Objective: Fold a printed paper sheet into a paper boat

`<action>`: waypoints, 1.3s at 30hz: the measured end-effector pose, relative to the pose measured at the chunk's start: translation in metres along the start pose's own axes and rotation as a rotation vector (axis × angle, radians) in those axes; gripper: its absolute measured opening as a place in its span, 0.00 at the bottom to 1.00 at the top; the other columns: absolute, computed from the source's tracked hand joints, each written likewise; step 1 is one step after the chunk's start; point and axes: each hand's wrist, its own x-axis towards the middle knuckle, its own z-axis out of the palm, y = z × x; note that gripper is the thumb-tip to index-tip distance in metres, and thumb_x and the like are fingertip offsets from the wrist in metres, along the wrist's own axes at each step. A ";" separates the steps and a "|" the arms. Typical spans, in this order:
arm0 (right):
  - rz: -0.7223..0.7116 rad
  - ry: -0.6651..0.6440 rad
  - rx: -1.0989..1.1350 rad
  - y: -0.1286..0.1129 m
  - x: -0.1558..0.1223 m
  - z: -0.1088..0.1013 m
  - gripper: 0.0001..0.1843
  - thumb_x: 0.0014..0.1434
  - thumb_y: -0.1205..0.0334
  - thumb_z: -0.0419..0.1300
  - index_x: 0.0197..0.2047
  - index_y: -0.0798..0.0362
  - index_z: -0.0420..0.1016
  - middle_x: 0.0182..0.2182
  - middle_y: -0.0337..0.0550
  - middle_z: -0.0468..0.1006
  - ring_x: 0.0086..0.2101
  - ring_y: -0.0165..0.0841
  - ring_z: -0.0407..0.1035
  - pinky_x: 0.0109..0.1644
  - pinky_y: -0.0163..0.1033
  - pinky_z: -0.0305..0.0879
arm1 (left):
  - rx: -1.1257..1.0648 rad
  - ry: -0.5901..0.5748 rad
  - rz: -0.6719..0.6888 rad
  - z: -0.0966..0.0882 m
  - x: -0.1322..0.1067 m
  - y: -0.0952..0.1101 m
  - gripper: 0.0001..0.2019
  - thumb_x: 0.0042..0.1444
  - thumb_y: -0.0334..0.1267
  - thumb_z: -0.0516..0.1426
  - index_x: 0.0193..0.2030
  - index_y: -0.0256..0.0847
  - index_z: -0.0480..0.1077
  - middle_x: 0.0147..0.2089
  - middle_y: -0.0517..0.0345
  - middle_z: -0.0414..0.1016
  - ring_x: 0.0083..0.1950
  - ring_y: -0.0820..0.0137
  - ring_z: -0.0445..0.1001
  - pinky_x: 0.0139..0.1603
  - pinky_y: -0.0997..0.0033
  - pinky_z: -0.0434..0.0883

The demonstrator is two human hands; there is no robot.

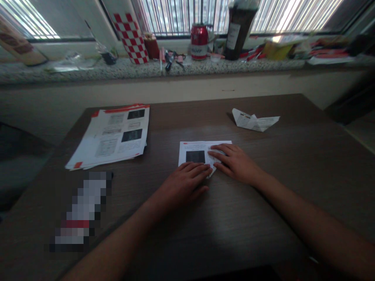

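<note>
We found the partly folded sheet (195, 156) on the tabletop (249, 222), beneath the left hand (189, 180) and right hand (236, 163). The fingers (223, 148) lay extended, pressing down, clasping nothing visible. We judged a crease was being flattened; the next move called for steady pressure with edges aligned.

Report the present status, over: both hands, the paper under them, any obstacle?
Left hand, right hand: both resting on white paper. Paper flat on table, partly covered. Folded paper boat beyond right hand, apart from both.
</note>
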 end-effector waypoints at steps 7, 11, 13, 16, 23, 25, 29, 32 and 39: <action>0.001 -0.003 -0.020 -0.001 0.000 0.000 0.24 0.75 0.52 0.53 0.70 0.47 0.68 0.67 0.51 0.71 0.65 0.49 0.64 0.69 0.64 0.60 | 0.025 -0.007 0.002 0.000 0.000 0.001 0.25 0.73 0.44 0.56 0.73 0.41 0.62 0.72 0.47 0.69 0.73 0.56 0.65 0.73 0.51 0.61; -0.004 -0.008 -0.023 -0.001 0.000 0.001 0.24 0.75 0.52 0.53 0.70 0.47 0.68 0.67 0.51 0.71 0.65 0.49 0.64 0.69 0.64 0.60 | 0.017 -0.012 -0.010 0.000 -0.001 0.002 0.25 0.73 0.45 0.55 0.74 0.42 0.61 0.73 0.48 0.67 0.73 0.57 0.64 0.73 0.51 0.60; -0.005 -0.009 -0.023 0.000 0.000 0.001 0.24 0.75 0.52 0.53 0.70 0.47 0.68 0.67 0.51 0.71 0.65 0.49 0.64 0.68 0.64 0.61 | 0.006 -0.025 -0.019 -0.001 -0.001 0.003 0.26 0.73 0.44 0.56 0.74 0.42 0.61 0.73 0.49 0.67 0.74 0.57 0.63 0.74 0.51 0.60; -0.011 0.006 -0.026 0.000 0.000 0.000 0.25 0.74 0.52 0.55 0.71 0.45 0.68 0.68 0.50 0.71 0.65 0.48 0.64 0.69 0.64 0.60 | -0.004 -0.023 -0.024 0.000 -0.001 0.002 0.26 0.73 0.45 0.56 0.74 0.43 0.61 0.74 0.49 0.66 0.73 0.56 0.64 0.74 0.51 0.60; -0.156 0.015 -0.013 -0.003 -0.004 -0.008 0.23 0.75 0.56 0.56 0.70 0.45 0.69 0.70 0.44 0.70 0.70 0.44 0.60 0.76 0.64 0.46 | -0.014 0.004 -0.029 0.000 -0.001 0.004 0.25 0.73 0.46 0.56 0.73 0.44 0.61 0.72 0.50 0.69 0.72 0.57 0.66 0.72 0.51 0.61; -0.166 -0.005 -0.010 -0.003 -0.006 -0.007 0.22 0.75 0.56 0.55 0.68 0.48 0.71 0.69 0.46 0.70 0.70 0.44 0.61 0.76 0.64 0.47 | -0.013 0.002 -0.027 0.000 -0.001 0.004 0.26 0.73 0.45 0.57 0.73 0.44 0.61 0.72 0.50 0.68 0.72 0.57 0.65 0.73 0.52 0.61; -0.154 -0.034 0.002 -0.002 -0.007 -0.005 0.22 0.75 0.56 0.54 0.68 0.49 0.71 0.69 0.47 0.71 0.69 0.43 0.62 0.76 0.63 0.48 | 0.001 -0.016 -0.030 0.000 -0.001 0.004 0.27 0.72 0.45 0.57 0.74 0.43 0.59 0.73 0.50 0.67 0.73 0.57 0.64 0.74 0.52 0.59; -0.136 -0.036 0.027 -0.002 -0.006 -0.005 0.22 0.75 0.55 0.55 0.68 0.47 0.70 0.69 0.46 0.71 0.68 0.42 0.63 0.76 0.63 0.49 | 0.005 -0.030 -0.031 0.000 -0.001 0.004 0.28 0.72 0.46 0.57 0.74 0.43 0.59 0.74 0.50 0.66 0.73 0.56 0.63 0.75 0.51 0.58; -0.134 -0.044 0.048 -0.001 -0.007 -0.005 0.23 0.75 0.54 0.55 0.69 0.47 0.69 0.70 0.46 0.68 0.70 0.43 0.61 0.76 0.63 0.47 | -0.010 -0.022 -0.029 0.002 -0.004 0.004 0.27 0.72 0.46 0.57 0.74 0.43 0.59 0.74 0.47 0.65 0.74 0.55 0.63 0.74 0.49 0.60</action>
